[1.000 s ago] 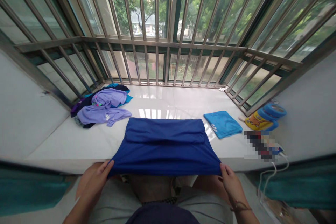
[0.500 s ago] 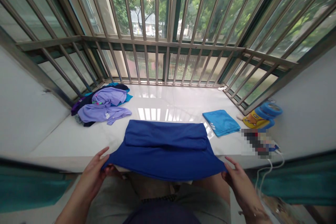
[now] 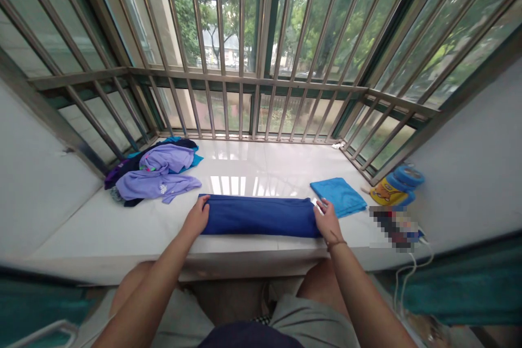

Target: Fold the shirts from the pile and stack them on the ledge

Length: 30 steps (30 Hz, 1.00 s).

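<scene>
A dark blue garment (image 3: 261, 216) lies on the white sill, folded into a long, narrow strip parallel to the front edge. My left hand (image 3: 198, 216) grips its left end, with fingertips at the far corner. At the opposite end, my right hand (image 3: 327, 222) holds the cloth near its far right corner, fingers bent. Parts of both ends are hidden under my hands. Just beyond my right hand is a bright blue folded cloth (image 3: 340, 196), lying flat.
A loose heap of clothes, with a lilac garment (image 3: 163, 174) on top, lies at the back left of the sill (image 3: 244, 160). To the right stand a blue and yellow bottle (image 3: 397, 185) and a blurred-out item with white cables (image 3: 414, 269). Metal bars (image 3: 240, 87) line the window.
The garment's near part, earlier stretched over the sill's front edge, is now folded forward onto the rest. Both hands moved forward and inward with it. The view shifted slightly.
</scene>
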Each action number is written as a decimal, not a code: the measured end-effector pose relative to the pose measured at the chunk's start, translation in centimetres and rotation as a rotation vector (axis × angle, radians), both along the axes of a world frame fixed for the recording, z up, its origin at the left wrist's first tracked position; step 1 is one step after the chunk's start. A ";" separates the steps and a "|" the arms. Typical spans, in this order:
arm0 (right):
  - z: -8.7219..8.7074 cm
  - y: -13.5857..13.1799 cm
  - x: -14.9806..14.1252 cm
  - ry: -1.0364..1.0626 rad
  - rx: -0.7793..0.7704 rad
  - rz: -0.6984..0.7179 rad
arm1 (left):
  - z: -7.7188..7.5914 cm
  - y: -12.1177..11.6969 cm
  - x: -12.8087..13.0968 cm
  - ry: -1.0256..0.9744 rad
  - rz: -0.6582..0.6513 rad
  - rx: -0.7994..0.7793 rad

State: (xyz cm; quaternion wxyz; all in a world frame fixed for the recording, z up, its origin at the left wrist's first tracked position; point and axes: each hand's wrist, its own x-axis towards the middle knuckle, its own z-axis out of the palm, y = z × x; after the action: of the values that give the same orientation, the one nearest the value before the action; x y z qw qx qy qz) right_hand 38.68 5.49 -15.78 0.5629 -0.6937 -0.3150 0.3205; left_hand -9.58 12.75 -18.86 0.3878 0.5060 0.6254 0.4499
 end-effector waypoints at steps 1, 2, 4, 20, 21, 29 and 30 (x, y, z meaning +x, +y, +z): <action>-0.7 -0.2 -0.3 -0.129 -0.006 0.061 | -0.9 -0.2 0.2 0.138 -0.063 0.043; -1.5 -0.6 -0.7 -0.294 -0.024 0.139 | -1.6 -0.4 0.2 0.280 -0.127 0.090; -2.8 -1.5 -1.2 -0.667 -0.097 0.286 | -2.7 -0.8 -0.1 0.578 -0.224 0.157; -2.2 -1.1 1.4 -0.823 -0.351 0.072 | -3.7 0.4 -3.6 0.910 -0.100 0.105; -2.0 -1.1 1.6 -0.825 -0.315 0.076 | -3.6 0.4 -3.5 0.910 -0.098 0.107; -1.3 -0.2 2.4 -0.983 -0.210 0.140 | -3.1 0.1 -3.4 0.937 -0.093 0.133; -1.4 -0.1 2.4 -0.984 -0.312 0.168 | -3.1 0.1 -3.4 0.940 -0.092 0.130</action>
State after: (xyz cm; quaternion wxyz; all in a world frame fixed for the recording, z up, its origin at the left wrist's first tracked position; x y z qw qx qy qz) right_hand 41.10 5.44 -17.13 0.2105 -0.8103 -0.5451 0.0438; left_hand -12.98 12.87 -22.00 0.0499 0.7052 0.6806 0.1926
